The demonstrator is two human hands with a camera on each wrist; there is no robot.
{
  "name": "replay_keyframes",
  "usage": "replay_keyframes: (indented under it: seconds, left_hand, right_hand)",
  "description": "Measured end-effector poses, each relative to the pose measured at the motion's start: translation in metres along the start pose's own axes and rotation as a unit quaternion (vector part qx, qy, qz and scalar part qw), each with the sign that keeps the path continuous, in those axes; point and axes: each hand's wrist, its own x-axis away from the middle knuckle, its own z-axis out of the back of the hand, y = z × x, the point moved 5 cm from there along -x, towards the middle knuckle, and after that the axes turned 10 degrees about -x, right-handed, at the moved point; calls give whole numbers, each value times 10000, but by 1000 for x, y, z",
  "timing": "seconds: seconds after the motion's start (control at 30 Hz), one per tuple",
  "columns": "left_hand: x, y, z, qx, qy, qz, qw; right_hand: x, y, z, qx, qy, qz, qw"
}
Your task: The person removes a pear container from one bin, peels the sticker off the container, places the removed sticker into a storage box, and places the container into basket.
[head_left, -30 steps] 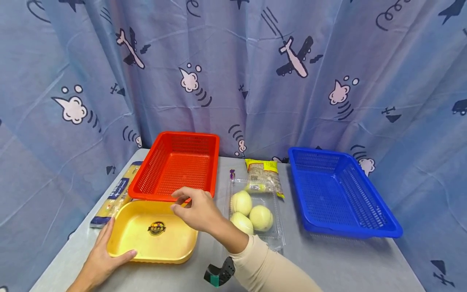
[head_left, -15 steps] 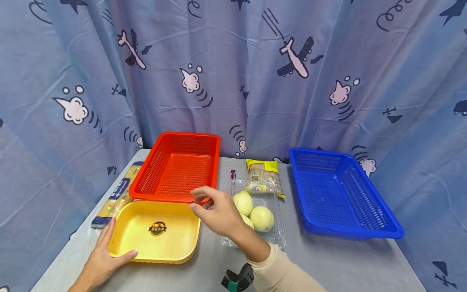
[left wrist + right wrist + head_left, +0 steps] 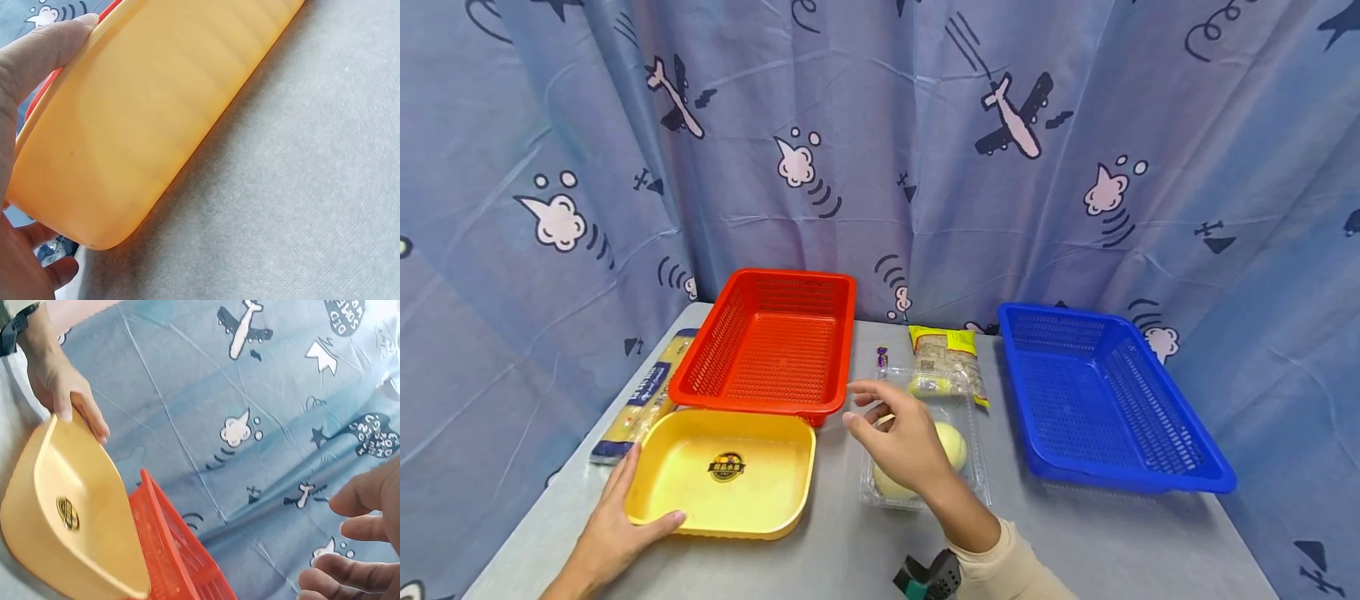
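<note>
My left hand [image 3: 612,529] grips the near left corner of a yellow plastic basin [image 3: 760,496], thumb over the rim and fingers along the outer side. A black and gold sticker marks the basin's bare bottom. In the left wrist view the thumb [image 3: 47,53] lies along the rim. My right hand [image 3: 901,437] hangs over a clear plastic clamshell box [image 3: 976,442], its fingers loosely bent and holding nothing. Pale yellow-green round fruits [image 3: 953,446] sit inside the box, partly hidden by that hand. The right wrist view shows the right fingers apart with nothing between them.
Behind the basin stands a red mesh basket [image 3: 782,358]; a blue one [image 3: 1075,400] is at right. A long noodle-like packet [image 3: 643,396] lies at left. A yellow-topped bag [image 3: 947,354] and small purple wrapped candy [image 3: 882,357] lie behind the box, before a curtain [image 3: 880,167].
My right hand has moved right, from over the basin's right edge to over the clear box, still holding nothing. The left hand and the basin have stayed in place.
</note>
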Motion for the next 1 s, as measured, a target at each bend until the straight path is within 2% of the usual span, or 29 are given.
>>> replay_keyframes:
  seconds: [0.17,0.47,0.73,1.0]
  left_hand:
    - [1,1,0,59,130,-128,9998]
    - [1,0,0,4,53,-45,10000]
    - [1,2,0,87,203,-258,9994]
    - [1,3,0,39,113,-166,9998]
  right_hand:
    - [6,9,13,148,285,64,9995]
    - [14,22,30,213,520,113,9984]
    - [16,29,47,437,790,217,9957]
    - [19,43,64,769,977,38,9922]
